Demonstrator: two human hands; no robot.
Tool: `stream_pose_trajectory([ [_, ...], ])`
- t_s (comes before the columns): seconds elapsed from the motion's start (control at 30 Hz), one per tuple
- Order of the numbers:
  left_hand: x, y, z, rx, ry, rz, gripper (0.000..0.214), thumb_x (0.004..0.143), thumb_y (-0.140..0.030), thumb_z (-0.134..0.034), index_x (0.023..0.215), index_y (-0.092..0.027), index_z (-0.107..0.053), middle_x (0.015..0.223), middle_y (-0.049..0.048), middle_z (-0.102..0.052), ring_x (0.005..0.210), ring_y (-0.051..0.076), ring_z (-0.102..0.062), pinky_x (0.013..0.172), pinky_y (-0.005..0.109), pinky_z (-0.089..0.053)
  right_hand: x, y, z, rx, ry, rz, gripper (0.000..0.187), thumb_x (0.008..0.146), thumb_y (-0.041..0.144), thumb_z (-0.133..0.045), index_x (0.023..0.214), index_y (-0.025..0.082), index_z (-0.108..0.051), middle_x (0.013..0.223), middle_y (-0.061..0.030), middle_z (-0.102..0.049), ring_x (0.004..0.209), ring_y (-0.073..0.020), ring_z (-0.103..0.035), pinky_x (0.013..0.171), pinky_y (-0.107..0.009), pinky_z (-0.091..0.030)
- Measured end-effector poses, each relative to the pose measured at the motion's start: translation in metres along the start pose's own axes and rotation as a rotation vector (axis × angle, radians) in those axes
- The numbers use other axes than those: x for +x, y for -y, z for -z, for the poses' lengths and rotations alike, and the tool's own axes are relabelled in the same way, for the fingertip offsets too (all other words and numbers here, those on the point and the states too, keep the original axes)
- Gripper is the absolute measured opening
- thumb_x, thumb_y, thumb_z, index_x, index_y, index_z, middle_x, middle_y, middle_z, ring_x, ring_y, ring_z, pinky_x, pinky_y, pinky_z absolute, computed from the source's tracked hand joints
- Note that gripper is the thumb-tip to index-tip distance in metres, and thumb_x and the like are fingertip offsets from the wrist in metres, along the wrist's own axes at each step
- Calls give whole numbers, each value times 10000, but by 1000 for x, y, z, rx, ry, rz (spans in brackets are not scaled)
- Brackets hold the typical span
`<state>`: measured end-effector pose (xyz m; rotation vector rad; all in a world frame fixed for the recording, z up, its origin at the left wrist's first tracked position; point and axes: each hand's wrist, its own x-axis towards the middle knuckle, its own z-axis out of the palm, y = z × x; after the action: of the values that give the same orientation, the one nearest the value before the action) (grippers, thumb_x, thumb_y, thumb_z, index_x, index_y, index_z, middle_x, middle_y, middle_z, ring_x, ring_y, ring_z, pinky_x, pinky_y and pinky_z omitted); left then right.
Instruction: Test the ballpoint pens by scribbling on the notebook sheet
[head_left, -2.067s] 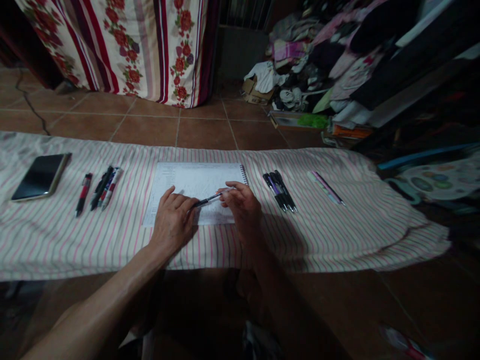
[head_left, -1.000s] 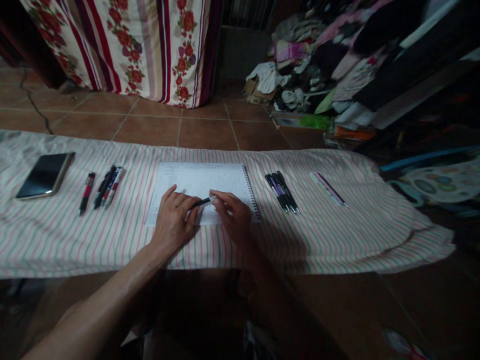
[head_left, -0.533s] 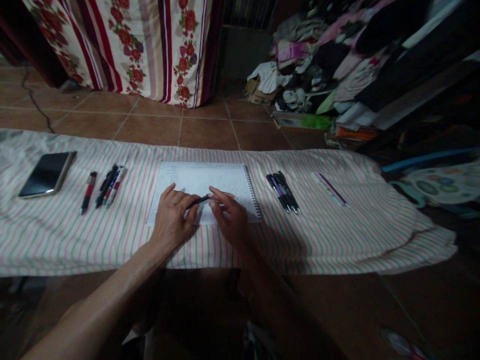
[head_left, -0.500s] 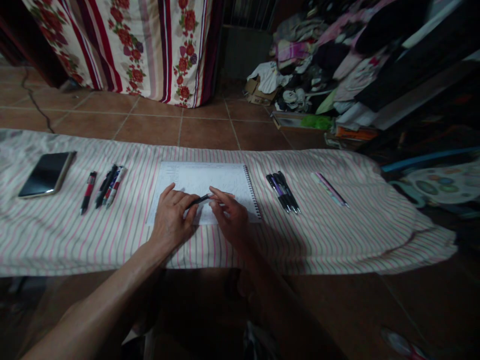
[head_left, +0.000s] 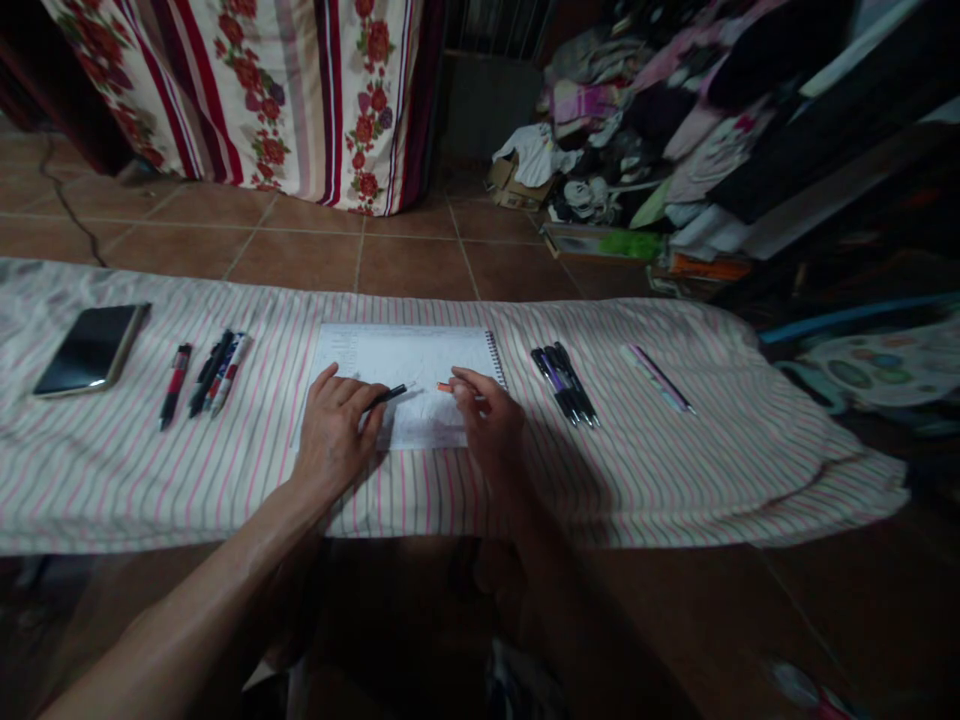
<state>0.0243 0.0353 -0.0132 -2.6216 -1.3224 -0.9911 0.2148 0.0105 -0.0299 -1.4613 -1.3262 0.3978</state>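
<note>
Over the open spiral notebook (head_left: 420, 350), my left hand (head_left: 334, 425) is closed on a black pen (head_left: 388, 397), whose light tip points right toward my other hand. My right hand (head_left: 491, 415) pinches a slim, orange-ended thing (head_left: 445, 387); the fingers cover most of it, so its kind is unclear. A gap separates it from the black pen. Several dark and purple pens (head_left: 564, 385) lie just right of the notebook. Left of the page rest several patterned and black pens (head_left: 219, 375) and a red-and-black pen (head_left: 176, 388).
A striped cloth (head_left: 675, 470) covers the long table. At far left lies a dark phone (head_left: 91, 350); at the right, a pair of pastel pens (head_left: 660, 378). Beyond the table are a floral curtain (head_left: 300, 100) and a heap of clothes (head_left: 600, 120).
My hands have drawn apart. The right hand has moved right with the orange-ended thing, while the black pen stays in my left hand, its tip now free.
</note>
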Motion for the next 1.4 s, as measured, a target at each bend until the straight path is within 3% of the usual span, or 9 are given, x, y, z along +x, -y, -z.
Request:
stream_pose_trajectory([
  [0.2, -1, 1, -1, 47, 8, -25, 188, 838, -187, -497, 965, -159, -633, 832, 48, -647, 834, 194, -562, 1024, 460, -348, 7, -13, 6, -140, -34, 25, 262, 815, 213, -459, 921, 166, -694, 942, -85, -676, 832, -171, -636, 684, -270, -539],
  [0.47, -2, -3, -4, 37, 13, -22, 200, 843, -174, -469, 954, -189, -635, 849, 53, -651, 844, 209, -562, 1002, 489, -370, 6, -24, 7, -471, 75, 63, 253, 784, 181, -517, 955, 142, -699, 941, -114, -675, 879, -230, -584, 823, -376, -454],
  [0.73, 0, -9, -6, 42, 32, -27, 259, 797, -100, -448, 954, -205, -625, 837, 46, -632, 856, 211, -548, 1014, 508, -354, 4, -28, 2, -599, 65, 90, 219, 808, 210, -533, 943, 160, -698, 894, -108, -654, 860, -233, -538, 782, -359, -401],
  [1.0, 6, -23, -10, 61, 63, -40, 233, 762, -85, -502, 946, -164, -620, 861, 51, -612, 883, 208, -518, 1070, 470, -304, 7, -20, 1, -510, 103, 22, 244, 821, 288, -497, 913, 165, -688, 851, -84, -698, 772, -225, -603, 717, -337, -434],
  [1.13, 7, -29, -19, 37, -7, -54, 201, 849, -113, -444, 926, -196, -609, 827, 23, -601, 850, 186, -514, 1069, 469, -307, 8, -14, -2, -300, 62, -98, 274, 796, 343, -497, 915, 180, -682, 810, -66, -708, 717, -203, -631, 666, -311, -461],
  [1.4, 11, -28, -23, 0, -8, 5, 215, 844, -101, -457, 946, -194, -622, 792, 25, -612, 822, 180, -529, 1043, 463, -332, 15, -6, 1, 133, -42, -388, 336, 753, 394, -516, 952, 155, -642, 685, -45, -690, 610, -149, -619, 525, -240, -455],
])
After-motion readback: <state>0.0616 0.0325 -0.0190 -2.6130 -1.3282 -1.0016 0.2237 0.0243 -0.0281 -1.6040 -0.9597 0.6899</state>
